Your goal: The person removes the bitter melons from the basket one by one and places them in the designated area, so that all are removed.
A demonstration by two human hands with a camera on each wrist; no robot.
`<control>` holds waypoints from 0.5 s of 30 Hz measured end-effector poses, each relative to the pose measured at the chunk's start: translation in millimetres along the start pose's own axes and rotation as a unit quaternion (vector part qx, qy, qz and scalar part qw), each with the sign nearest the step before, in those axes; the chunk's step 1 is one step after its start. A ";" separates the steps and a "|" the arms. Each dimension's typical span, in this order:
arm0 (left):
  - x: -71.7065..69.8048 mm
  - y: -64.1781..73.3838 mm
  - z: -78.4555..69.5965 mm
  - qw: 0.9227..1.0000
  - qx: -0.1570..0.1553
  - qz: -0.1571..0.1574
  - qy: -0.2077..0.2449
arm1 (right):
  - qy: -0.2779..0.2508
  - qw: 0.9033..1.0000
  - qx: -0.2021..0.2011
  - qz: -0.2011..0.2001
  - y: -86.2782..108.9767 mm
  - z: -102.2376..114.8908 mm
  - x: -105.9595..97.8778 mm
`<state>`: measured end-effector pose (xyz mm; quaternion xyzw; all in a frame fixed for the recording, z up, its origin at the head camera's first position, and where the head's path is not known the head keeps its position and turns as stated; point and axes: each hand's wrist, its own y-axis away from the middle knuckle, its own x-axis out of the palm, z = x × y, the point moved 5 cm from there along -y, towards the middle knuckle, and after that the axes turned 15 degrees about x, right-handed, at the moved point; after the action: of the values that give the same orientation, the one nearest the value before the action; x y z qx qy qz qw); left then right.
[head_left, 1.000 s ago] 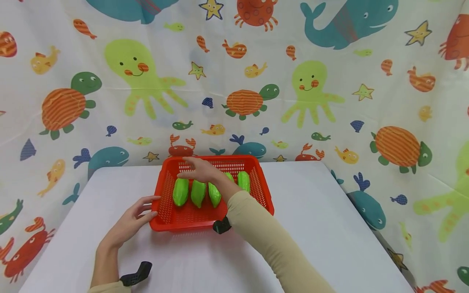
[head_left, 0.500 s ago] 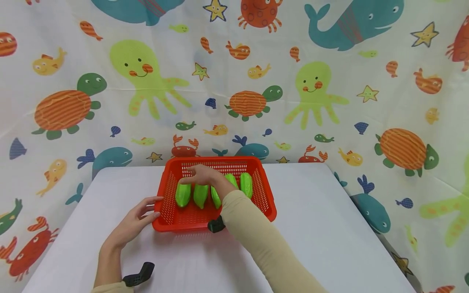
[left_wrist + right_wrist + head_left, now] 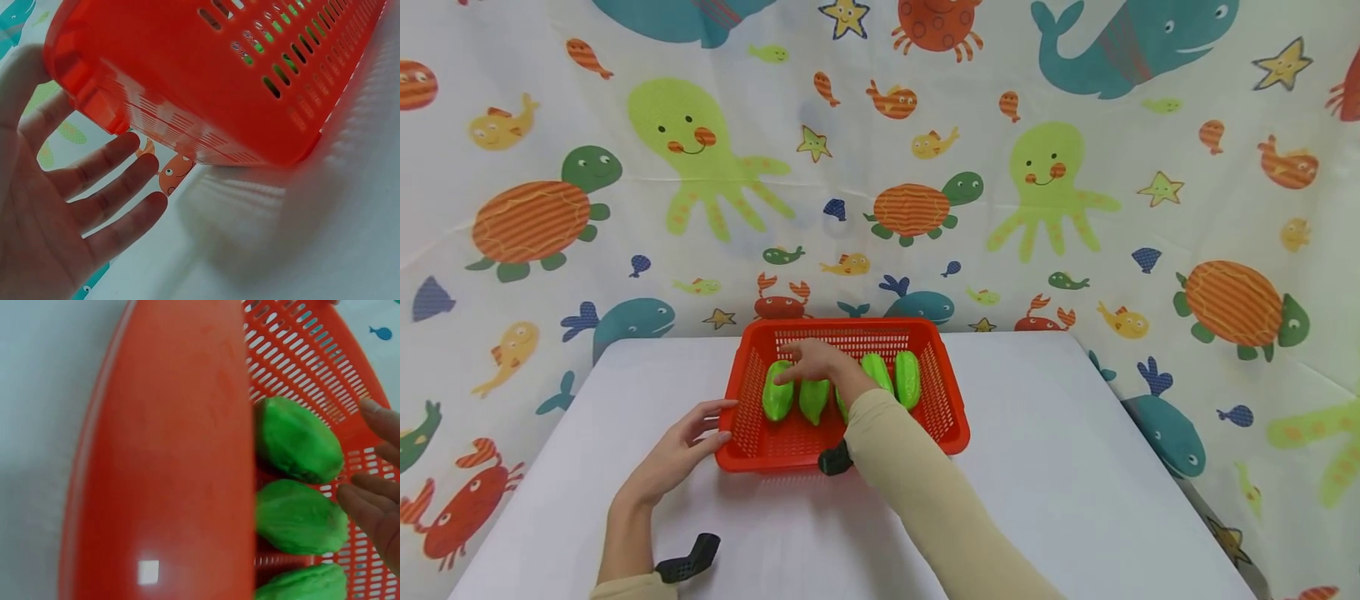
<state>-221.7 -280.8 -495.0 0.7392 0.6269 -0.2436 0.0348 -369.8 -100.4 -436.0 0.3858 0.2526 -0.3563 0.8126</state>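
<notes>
A red slatted plastic basket (image 3: 767, 461) stands on the white table and holds several bright green, oblong, ridged pieces that look like vegetables. My left hand (image 3: 679, 450) is at the basket's left side, thumb and fingertips touching the rim. In the left wrist view its lower fingers (image 3: 112, 194) stretch out straight beside the basket wall. My right hand (image 3: 816, 361) reaches over the basket, thumb and forefinger spread above the leftmost green piece (image 3: 777, 402). The right wrist view shows the fingers apart from this green piece (image 3: 297, 439). My right forearm hides part of the middle pieces.
The white table (image 3: 1037, 450) extends to both sides and in front of the basket. Behind it hangs a curtain (image 3: 850, 75) printed with sea animals. Black wrist camera mounts (image 3: 688, 560) sit on both wrists.
My right hand has lowered slightly toward the leftmost green piece, its fingers now pointing more downward. My left hand stays at the basket rim. The whole view has shifted slightly.
</notes>
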 end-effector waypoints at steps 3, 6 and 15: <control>0.4 -0.4 0.0 1.000 0.000 0.000 0.001 | 0.001 1.000 0.007 0.008 -1.4 -1.2 1.0; 0.0 -0.5 -0.3 1.000 0.000 -0.002 0.002 | 0.002 1.000 0.010 0.012 -1.5 -1.0 1.3; -0.3 0.4 1.1 1.000 0.000 -0.001 0.009 | 0.020 1.000 0.022 0.010 -1.5 1.7 3.1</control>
<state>-221.8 -281.6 -495.9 0.7410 0.6277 -0.2369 0.0285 -368.9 -103.6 -437.9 0.4133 0.2570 -0.3458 0.8022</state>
